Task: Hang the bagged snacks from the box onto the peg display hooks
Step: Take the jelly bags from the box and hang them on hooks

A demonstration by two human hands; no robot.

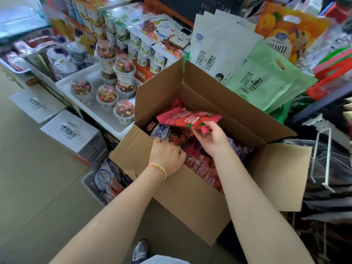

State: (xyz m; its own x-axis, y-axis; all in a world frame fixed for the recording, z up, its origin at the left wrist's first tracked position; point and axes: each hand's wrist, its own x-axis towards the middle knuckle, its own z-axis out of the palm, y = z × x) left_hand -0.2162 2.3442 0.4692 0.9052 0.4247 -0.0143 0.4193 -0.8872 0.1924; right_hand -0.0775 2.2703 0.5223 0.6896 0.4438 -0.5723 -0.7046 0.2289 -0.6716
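Right hand (211, 138) grip on glossy pink-red snack bag (187, 119)

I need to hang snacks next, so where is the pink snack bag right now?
The pink snack bag is centre frame, above the open cardboard box, pinched by the right hand.
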